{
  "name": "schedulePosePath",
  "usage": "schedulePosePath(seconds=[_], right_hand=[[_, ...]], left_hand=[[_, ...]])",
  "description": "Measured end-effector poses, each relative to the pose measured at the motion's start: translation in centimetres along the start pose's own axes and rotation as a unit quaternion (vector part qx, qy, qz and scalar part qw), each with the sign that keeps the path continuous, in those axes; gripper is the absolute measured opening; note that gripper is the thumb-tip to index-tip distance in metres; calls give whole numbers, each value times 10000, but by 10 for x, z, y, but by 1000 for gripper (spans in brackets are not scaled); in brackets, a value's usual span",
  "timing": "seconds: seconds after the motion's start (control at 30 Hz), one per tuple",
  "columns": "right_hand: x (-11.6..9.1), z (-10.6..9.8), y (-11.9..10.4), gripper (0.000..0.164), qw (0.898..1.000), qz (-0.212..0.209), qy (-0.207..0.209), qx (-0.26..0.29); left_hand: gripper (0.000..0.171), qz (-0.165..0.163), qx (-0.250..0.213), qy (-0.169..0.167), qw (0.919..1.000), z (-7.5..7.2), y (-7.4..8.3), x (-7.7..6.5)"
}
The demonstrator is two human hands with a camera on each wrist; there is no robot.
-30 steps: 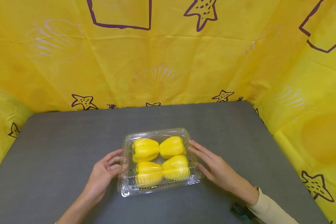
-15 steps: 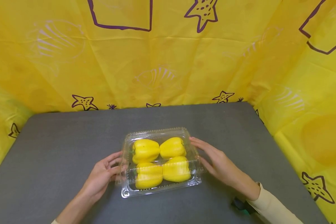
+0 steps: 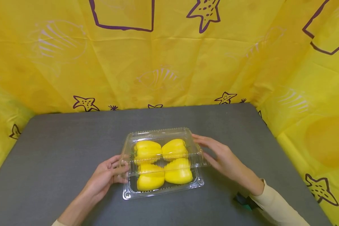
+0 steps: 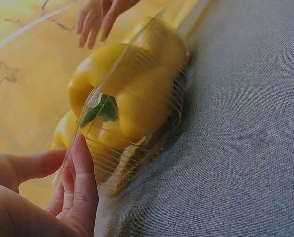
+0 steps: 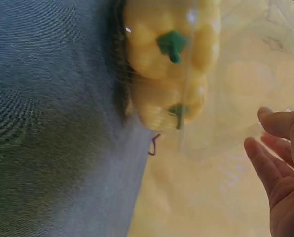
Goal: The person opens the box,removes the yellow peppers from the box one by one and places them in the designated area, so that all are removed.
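Note:
A clear plastic clamshell container (image 3: 164, 194) with several yellow bell peppers (image 3: 178, 172) in it rests on the table. Its hinged lid (image 3: 197, 158) is tilted up, so the front of the base is uncovered. My left hand (image 3: 104, 174) pinches the lid's left edge; in the left wrist view, thumb and fingers (image 4: 83, 182) meet on the thin plastic beside a pepper's green stem (image 4: 107, 108). At the lid's right side, my right hand (image 3: 223, 157) holds the edge between thumb and fingers, as the right wrist view also shows (image 5: 285, 158).
The container stands on a dark grey table (image 3: 73, 141), nearer its front. Yellow cloth (image 3: 169, 56) printed with starfish and fish hangs behind and along the sides. A small dark object (image 3: 244, 201) with a bit of green shows by the right sleeve (image 3: 277, 201).
The lid's front edge has risen and swung back, baring the front peppers. Both hands have moved slightly with it; the right hand is a little higher in view. The base has hardly shifted.

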State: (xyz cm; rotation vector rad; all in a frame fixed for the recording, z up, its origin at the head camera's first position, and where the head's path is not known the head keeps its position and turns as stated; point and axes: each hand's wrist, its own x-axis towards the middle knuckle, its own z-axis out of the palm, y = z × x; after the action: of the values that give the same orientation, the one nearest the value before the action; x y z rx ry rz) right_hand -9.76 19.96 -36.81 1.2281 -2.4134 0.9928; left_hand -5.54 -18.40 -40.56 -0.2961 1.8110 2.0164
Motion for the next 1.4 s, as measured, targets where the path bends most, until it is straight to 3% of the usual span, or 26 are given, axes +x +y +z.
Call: schedulePosePath(seconds=[0.33,0.6,0.83,1.13,1.4], right_hand=[[9,-8,6,49,9997,25,219,131],[18,-10,10,45,9991,-4,377,184],[25,-12,14,63,9984,196,449,268],[27,-13,17,57,9931,554,409,945],[33,-12,20,53,9911,634,607,998]], left_hand=[[43,9,7,-40,10000,-2,-3,1],[46,-15,15,-205,9998,-3,-4,1],[43,-23,43,-288,9996,-3,-2,1],[48,1,152,-293,9995,-4,0,3],[42,26,191,-249,9995,-3,0,3]])
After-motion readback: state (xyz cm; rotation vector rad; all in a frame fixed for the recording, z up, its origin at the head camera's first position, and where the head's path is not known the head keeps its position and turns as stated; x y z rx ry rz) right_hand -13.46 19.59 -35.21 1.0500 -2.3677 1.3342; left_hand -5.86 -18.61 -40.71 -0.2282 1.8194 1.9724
